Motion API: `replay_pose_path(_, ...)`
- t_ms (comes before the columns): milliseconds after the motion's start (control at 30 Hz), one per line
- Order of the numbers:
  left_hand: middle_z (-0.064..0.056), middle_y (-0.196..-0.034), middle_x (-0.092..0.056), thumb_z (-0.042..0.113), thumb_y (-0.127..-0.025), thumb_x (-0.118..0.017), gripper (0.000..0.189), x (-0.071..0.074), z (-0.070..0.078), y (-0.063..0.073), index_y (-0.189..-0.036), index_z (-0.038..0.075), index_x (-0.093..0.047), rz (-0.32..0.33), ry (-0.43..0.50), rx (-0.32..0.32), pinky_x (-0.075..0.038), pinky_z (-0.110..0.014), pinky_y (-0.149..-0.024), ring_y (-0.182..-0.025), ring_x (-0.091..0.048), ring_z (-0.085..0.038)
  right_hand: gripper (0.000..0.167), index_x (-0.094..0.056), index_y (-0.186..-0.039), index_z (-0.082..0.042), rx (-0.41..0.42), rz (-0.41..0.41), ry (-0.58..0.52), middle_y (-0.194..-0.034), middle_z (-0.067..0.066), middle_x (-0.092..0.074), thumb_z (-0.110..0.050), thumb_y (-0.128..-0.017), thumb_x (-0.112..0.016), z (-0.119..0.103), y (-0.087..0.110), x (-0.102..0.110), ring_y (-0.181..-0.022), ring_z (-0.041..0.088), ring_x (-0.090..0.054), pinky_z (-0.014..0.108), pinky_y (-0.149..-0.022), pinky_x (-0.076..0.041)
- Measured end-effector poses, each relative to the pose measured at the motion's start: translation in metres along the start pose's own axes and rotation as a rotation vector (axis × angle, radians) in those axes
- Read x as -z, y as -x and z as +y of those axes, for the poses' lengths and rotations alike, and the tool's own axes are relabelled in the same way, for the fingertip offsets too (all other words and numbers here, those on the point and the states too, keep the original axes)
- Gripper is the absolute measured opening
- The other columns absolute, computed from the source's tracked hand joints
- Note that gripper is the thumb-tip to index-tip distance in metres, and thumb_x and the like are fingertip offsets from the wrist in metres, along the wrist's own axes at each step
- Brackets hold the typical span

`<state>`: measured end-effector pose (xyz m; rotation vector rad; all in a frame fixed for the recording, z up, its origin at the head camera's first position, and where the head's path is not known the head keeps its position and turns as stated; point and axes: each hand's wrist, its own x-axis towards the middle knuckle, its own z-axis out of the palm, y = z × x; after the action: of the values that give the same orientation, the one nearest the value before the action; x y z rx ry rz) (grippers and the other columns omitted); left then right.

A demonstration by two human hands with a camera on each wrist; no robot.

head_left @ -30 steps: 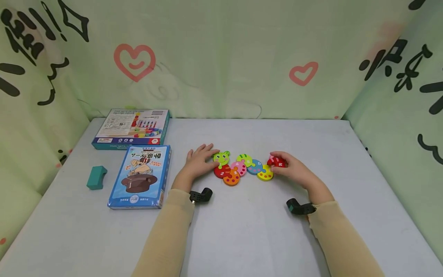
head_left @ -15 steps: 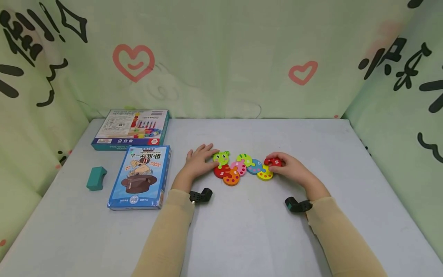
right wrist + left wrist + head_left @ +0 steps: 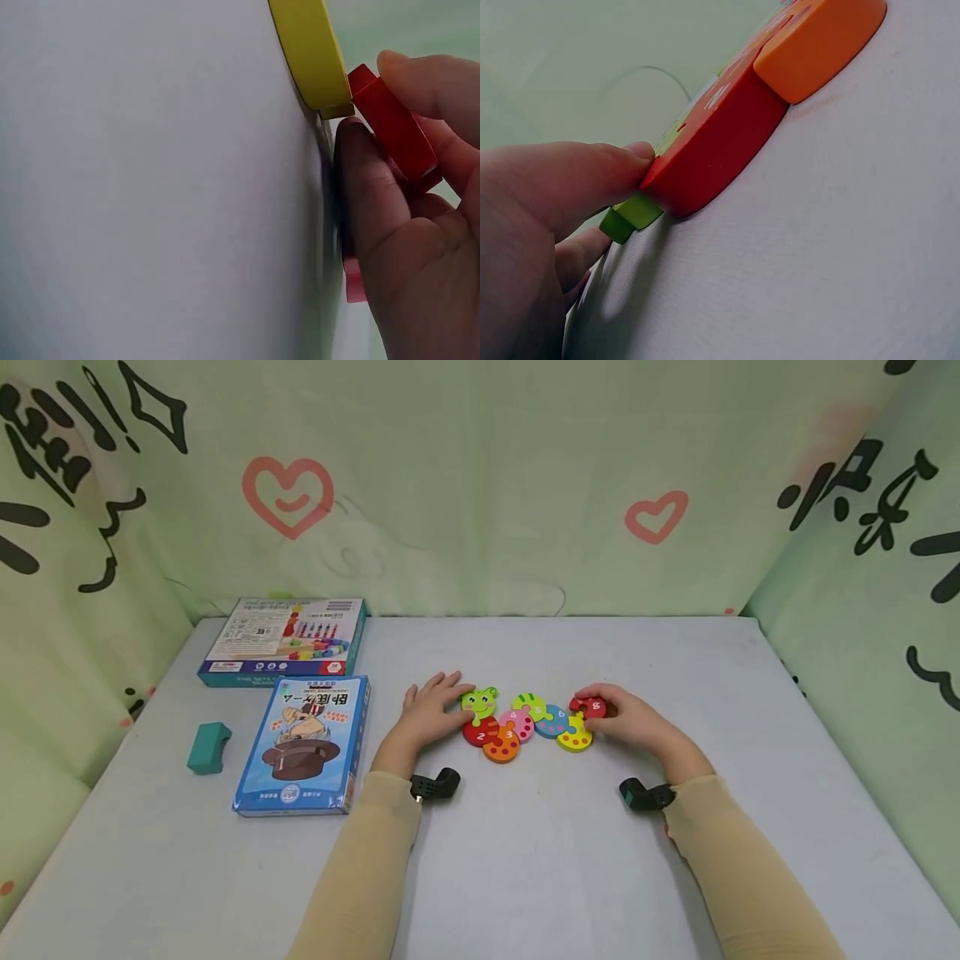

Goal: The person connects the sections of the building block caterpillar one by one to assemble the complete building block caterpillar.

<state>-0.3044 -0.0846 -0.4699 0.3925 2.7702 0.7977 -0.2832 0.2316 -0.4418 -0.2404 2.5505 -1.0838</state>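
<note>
In the head view, a row of joined, numbered caterpillar puzzle pieces (image 3: 517,724) lies on the white table. My left hand (image 3: 429,720) holds the green head piece (image 3: 480,702) at the row's left end. Its thumb tip also meets the edge of the red piece (image 3: 712,150). My right hand (image 3: 633,722) pinches a loose red piece (image 3: 591,706), tilted beside the yellow piece (image 3: 315,60) at the row's right end. A pink edge (image 3: 355,281) shows behind the right hand in the right wrist view; most of it is hidden.
A blue box (image 3: 303,747) with a magician picture lies left of the left arm. Behind it is a second game box (image 3: 285,639). A teal block (image 3: 209,747) lies farther left. A green curtain (image 3: 480,485) hangs behind the table.
My right hand has moved slightly left with the red piece, bringing it closer over the yellow piece. The left hand and the row of pieces stay in place.
</note>
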Motion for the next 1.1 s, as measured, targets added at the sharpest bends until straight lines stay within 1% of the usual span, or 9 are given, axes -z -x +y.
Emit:
replay_pose_path(133, 0.002, -0.151, -0.023, 0.044, -0.085, -0.053, 0.052, 0.0000, 0.0001, 0.0001, -0.134, 0.029, -0.045, -0.001, 0.004, 0.001, 0.002, -0.056, -0.110, -0.141, -0.010, -0.021, 0.046, -0.043, -0.129, -0.010, 0.024, -0.032, -0.012, -0.136, 0.018, -0.035, -0.012, -0.085, -0.056, 0.0013, -0.0004, 0.0012, -0.118, 0.034, -0.036, 0.049, -0.096, -0.040)
replay_pose_path(267, 0.003, -0.151, -0.023, 0.044, -0.085, -0.053, 0.052, 0.0001, 0.0001, 0.0007, -0.134, 0.029, -0.045, 0.002, 0.005, 0.000, 0.002, -0.055, -0.110, -0.141, -0.010, -0.021, 0.048, -0.043, -0.130, -0.010, 0.045, -0.052, 0.009, -0.142, 0.019, -0.028, -0.007, -0.084, -0.053, 0.0023, -0.0021, 0.0027, -0.123, 0.037, -0.031, 0.051, -0.095, -0.041)
replay_pose_path(400, 0.002, -0.151, -0.024, 0.043, -0.085, -0.052, 0.051, 0.0004, 0.0007, 0.0020, -0.134, 0.028, -0.045, 0.013, 0.008, -0.012, 0.001, -0.055, -0.110, -0.141, -0.011, -0.021, 0.047, -0.045, -0.129, -0.009, 0.069, -0.070, 0.041, -0.145, 0.016, -0.024, -0.004, -0.083, -0.051, 0.0026, -0.0040, 0.0042, -0.128, 0.038, -0.026, 0.051, -0.096, -0.041)
replay_pose_path(500, 0.002, -0.151, -0.025, 0.043, -0.086, -0.052, 0.051, 0.0003, 0.0008, 0.0023, -0.134, 0.028, -0.045, 0.022, 0.005, -0.022, 0.000, -0.055, -0.110, -0.141, -0.013, -0.021, 0.048, -0.045, -0.129, -0.009, 0.076, -0.077, 0.022, -0.146, 0.016, -0.023, -0.002, -0.082, -0.049, 0.0024, -0.0041, 0.0049, -0.129, 0.038, -0.025, 0.051, -0.096, -0.040)
replay_pose_path(600, 0.002, -0.150, -0.025, 0.043, -0.086, -0.052, 0.051, 0.0001, 0.0008, 0.0023, -0.134, 0.028, -0.045, 0.023, 0.001, -0.024, 0.000, -0.055, -0.110, -0.141, -0.013, -0.021, 0.049, -0.043, -0.131, -0.011, 0.055, -0.072, -0.023, -0.144, 0.017, -0.026, -0.002, -0.082, -0.048, 0.0029, -0.0028, 0.0057, -0.125, 0.036, -0.029, 0.048, -0.096, -0.040)
replay_pose_path(733, 0.003, -0.151, -0.025, 0.043, -0.086, -0.052, 0.051, 0.0003, 0.0010, 0.0020, -0.134, 0.028, -0.045, 0.017, 0.002, -0.021, 0.001, -0.055, -0.110, -0.141, -0.012, -0.021, 0.051, -0.040, -0.133, -0.017, 0.008, -0.080, -0.065, -0.140, 0.017, -0.031, -0.006, -0.083, -0.050, 0.0033, 0.0000, 0.0071, -0.119, 0.033, -0.033, 0.040, -0.090, -0.042)
replay_pose_path(867, 0.003, -0.151, -0.025, 0.043, -0.085, -0.052, 0.051, 0.0007, 0.0010, 0.0016, -0.134, 0.028, -0.045, 0.020, 0.004, -0.021, 0.001, -0.055, -0.110, -0.141, -0.012, -0.021, 0.050, -0.042, -0.131, -0.020, -0.012, -0.103, -0.044, -0.137, 0.016, -0.032, -0.010, -0.084, -0.053, 0.0012, 0.0011, 0.0093, -0.119, 0.033, -0.032, 0.037, -0.085, -0.045)
replay_pose_path(1000, 0.003, -0.151, -0.025, 0.043, -0.085, -0.052, 0.051, 0.0012, 0.0011, 0.0018, -0.134, 0.028, -0.045, 0.017, 0.005, -0.019, 0.001, -0.055, -0.110, -0.141, -0.012, -0.021, 0.047, -0.045, -0.128, -0.019, -0.014, -0.132, -0.006, -0.135, 0.016, -0.033, -0.008, -0.083, -0.052, -0.0016, -0.0001, 0.0100, -0.120, 0.035, -0.029, 0.038, -0.084, -0.048)
replay_pose_path(1100, 0.002, -0.151, -0.024, 0.043, -0.085, -0.052, 0.051, 0.0014, 0.0012, 0.0022, -0.134, 0.028, -0.045, 0.013, 0.007, -0.015, 0.001, -0.055, -0.110, -0.141, -0.012, -0.021, 0.050, -0.043, -0.131, -0.018, -0.014, -0.146, 0.030, -0.137, 0.016, -0.033, -0.008, -0.082, -0.052, -0.0031, -0.0010, 0.0095, -0.121, 0.036, -0.028, 0.040, -0.084, -0.048)
